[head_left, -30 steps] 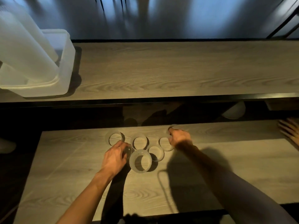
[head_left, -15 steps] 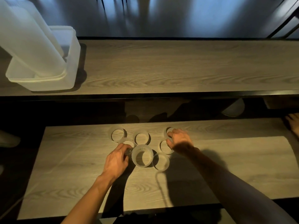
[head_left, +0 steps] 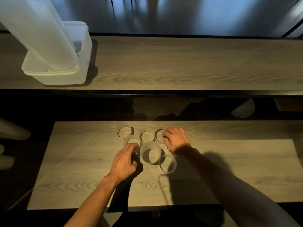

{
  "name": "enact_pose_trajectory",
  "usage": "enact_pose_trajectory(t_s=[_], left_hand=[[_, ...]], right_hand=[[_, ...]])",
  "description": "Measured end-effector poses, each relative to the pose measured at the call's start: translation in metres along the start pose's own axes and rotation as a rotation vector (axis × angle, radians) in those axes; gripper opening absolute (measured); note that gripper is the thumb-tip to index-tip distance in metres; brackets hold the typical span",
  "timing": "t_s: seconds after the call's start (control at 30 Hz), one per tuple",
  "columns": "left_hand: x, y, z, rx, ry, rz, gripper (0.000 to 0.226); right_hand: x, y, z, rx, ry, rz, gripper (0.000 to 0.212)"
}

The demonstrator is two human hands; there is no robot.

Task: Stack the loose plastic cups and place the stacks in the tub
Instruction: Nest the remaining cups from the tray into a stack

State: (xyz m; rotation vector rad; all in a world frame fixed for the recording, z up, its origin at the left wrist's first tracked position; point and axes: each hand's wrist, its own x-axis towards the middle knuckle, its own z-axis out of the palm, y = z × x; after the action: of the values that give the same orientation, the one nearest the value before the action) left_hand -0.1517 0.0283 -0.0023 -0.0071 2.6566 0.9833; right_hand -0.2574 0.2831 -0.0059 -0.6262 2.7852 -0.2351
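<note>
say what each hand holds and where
Right hand seems to pinch the rear right cup by its rim. Left hand fingers touch the front left cup on its near side; grip unclear.

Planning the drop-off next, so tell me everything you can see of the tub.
The tub is translucent white plastic, rectangular with rounded corners and a lipped rim, and has no lid. It stands upright at the left end of the far counter. Tall translucent stacks already stand in it, leaning up and left past the frame's edge. Some free room shows inside on its right. Nothing else touches it.
</note>
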Motion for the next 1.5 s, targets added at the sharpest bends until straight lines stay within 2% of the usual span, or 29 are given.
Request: enact_pose_trajectory(t_s=[0.13, 0.3, 0.4, 0.43, 0.5, 0.6, 0.7, 0.83, 0.97, 1.17, 1.33, 1.5], left_hand=[[-0.010, 0.001, 0.004, -0.023, -0.002, 0.021, 0.083], [-0.016, 0.009, 0.016, -0.131, 0.006, -0.042, 0.090], [-0.017, 0.017, 0.022, -0.158, -0.003, -0.083, 0.094], [-0.016, 0.018, 0.024, -0.167, -0.001, -0.095, 0.095], [-0.015, 0.019, 0.027, -0.176, 0.009, -0.111, 0.096], [-0.012, 0.020, 0.031, -0.175, -0.001, -0.125, 0.099], [-0.009, 0.021, 0.033, -0.204, 0.022, -0.127, 0.091], [-0.012, 0.023, 0.026, -0.205, 0.089, -0.118, 0.080], [-0.017, 0.028, 0.009, -0.194, 0.144, -0.028, 0.077], [-0.023, 0.030, -0.018, -0.162, 0.223, 0.051, 0.073], [-0.023, 0.020, -0.043, -0.205, 0.295, 0.017, 0.076], [-0.019, 0.002, -0.055, -0.275, 0.302, -0.058, 0.081]], right_hand=[[-0.005, -0.001, 0.005, 0.078, 0.100, -0.014, 0.040], [-0.014, -0.008, 0.011, 0.180, 0.222, -0.069, 0.036], [-0.023, -0.015, 0.017, 0.265, 0.253, -0.207, 0.035], [-0.027, -0.018, 0.018, 0.290, 0.220, -0.260, 0.039], [-0.033, -0.024, 0.020, 0.351, 0.134, -0.309, 0.060], [-0.037, -0.036, 0.019, 0.471, 0.048, -0.251, 0.091], [-0.036, -0.042, 0.021, 0.521, 0.025, -0.171, 0.100], [-0.034, -0.052, 0.003, 0.584, -0.162, -0.078, 0.105], [-0.038, -0.059, -0.017, 0.652, -0.160, -0.046, 0.110], [-0.032, -0.078, -0.056, 0.701, -0.171, -0.129, 0.093], [-0.016, -0.106, -0.077, 0.661, -0.125, -0.173, 0.075], [0.003, -0.137, -0.071, 0.663, -0.065, -0.079, 0.068]])
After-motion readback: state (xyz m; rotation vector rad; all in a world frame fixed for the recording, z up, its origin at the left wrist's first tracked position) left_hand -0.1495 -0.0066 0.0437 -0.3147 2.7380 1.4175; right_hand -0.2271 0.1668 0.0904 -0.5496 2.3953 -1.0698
